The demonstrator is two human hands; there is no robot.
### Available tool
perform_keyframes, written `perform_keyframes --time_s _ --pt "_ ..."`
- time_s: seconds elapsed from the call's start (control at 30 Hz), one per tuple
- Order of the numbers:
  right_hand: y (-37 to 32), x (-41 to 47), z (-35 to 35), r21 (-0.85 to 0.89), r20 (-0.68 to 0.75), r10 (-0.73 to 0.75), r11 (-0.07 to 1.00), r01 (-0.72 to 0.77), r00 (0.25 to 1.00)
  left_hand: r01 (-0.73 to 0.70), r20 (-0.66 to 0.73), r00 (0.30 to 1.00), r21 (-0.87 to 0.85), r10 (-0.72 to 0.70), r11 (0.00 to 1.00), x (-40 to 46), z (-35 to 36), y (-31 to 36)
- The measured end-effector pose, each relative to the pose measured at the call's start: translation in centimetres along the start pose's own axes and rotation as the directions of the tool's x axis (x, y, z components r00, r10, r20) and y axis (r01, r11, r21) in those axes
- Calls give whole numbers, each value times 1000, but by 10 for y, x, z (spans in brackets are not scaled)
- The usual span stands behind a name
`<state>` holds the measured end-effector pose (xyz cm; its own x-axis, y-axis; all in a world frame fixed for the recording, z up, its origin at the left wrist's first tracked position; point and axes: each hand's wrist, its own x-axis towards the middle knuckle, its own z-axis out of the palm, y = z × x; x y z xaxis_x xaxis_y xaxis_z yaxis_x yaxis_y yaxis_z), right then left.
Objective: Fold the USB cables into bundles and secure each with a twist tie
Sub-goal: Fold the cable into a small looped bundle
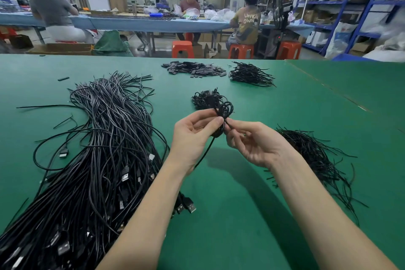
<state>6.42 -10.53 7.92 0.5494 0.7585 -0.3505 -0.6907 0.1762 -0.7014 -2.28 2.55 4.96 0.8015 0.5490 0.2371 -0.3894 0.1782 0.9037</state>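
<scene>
My left hand (pixel 192 133) grips a small coil of black USB cable (pixel 224 110) above the green table, with one end of the cable hanging down below the palm. My right hand (pixel 252 140) pinches a thin black strand at the coil's waist; whether it is a twist tie or the cable's end, I cannot tell. A big heap of loose black USB cables (pixel 98 149) lies to the left, plugs toward me. Just beyond my hands lies a small pile of tied bundles (pixel 205 99). Thin black twist ties (pixel 313 155) lie in a heap at the right.
At the far side of the green table (pixel 241 215) sit a pile of small flat black pieces (pixel 192 69) and a second pile of bundled cables (pixel 249 74). Beyond the table's edge are orange stools, seated workers at a blue bench, and blue shelving on the right.
</scene>
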Motion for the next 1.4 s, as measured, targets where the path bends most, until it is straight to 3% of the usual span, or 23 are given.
perform_keyframes --time_s 0.07,0.1,0.17,0.23,0.3,0.57,0.7,0.77,0.8,0.83,0.87,0.9,0.93,0.97,1.0,1.03,1.07,1.13,1.17,1.23,1.3,1.33,1.4 --pt "4 3 -4 -261 -5 -149 955 143 989 58 -33 998 -12 -58 998 1 0 -3" --pt "5 4 -6 -446 26 -273 858 255 962 79 -55 995 -15 -79 997 1 -1 -4" --pt "5 3 -10 -784 173 -520 442 437 836 108 -81 990 -45 -111 993 3 -3 -5" --pt "5 4 -15 -893 378 -640 -62 445 669 129 -88 987 -83 -136 988 4 -6 -5" --pt "7 3 -16 -856 508 -656 -316 409 558 145 -86 984 -105 -155 984 5 -8 -5" --pt "10 -2 -18 -737 675 -642 -553 390 364 165 -84 982 -47 -169 985 4 -5 -6" --pt "10 -1 -18 -729 681 -654 -564 388 329 165 -59 984 -30 -167 986 3 -5 -7" --pt "11 1 -19 -747 653 -686 -516 420 320 158 -45 986 -49 -160 986 3 -4 -7" --pt "14 2 -18 -774 604 -720 -425 470 342 146 -41 988 -57 -148 988 2 -3 -8" --pt "17 4 -15 -808 505 -766 -257 531 398 125 -42 991 -63 -128 990 1 -2 -8" --pt "20 6 -11 -814 337 -792 26 580 509 94 -49 994 -69 -97 993 1 1 -9" --pt "20 8 -6 -710 117 -726 416 569 677 56 -58 996 -72 -60 996 0 3 -9" --pt "19 8 -1 -435 -53 -502 790 433 863 18 -67 998 -65 -22 998 0 4 -9" --pt "16 7 2 -86 -91 -212 975 204 973 -12 -70 998 -46 9 999 1 5 -9" --pt "14 6 1 177 -51 -11 984 20 999 -27 -66 997 -27 25 999 1 5 -9" --pt "12 5 1 270 -13 72 961 -66 997 -26 -60 998 -17 25 1000 1 4 -8" --pt "11 3 1 213 -1 76 974 -74 997 -12 -55 998 -17 11 1000 1 3 -8" --pt "13 3 -2 -204 -54 -144 970 130 988 36 -67 997 -37 -38 999 1 0 -7" --pt "14 2 -3 -438 -33 -337 851 290 941 59 -79 995 -54 -63 997 1 -1 -7" --pt "13 1 -10 -755 161 -658 398 521 736 94 -94 990 -88 -102 992 2 -1 -6" --pt "11 1 -17 -849 441 -749 -169 500 495 114 -95 988 -108 -125 988 3 -1 -5" --pt "10 1 -19 -827 534 -737 -354 436 415 123 -93 987 -113 -133 986 3 -2 -5" --pt "12 1 -19 -783 611 -726 -494 379 316 138 -82 986 -114 -148 984 3 -2 -4"
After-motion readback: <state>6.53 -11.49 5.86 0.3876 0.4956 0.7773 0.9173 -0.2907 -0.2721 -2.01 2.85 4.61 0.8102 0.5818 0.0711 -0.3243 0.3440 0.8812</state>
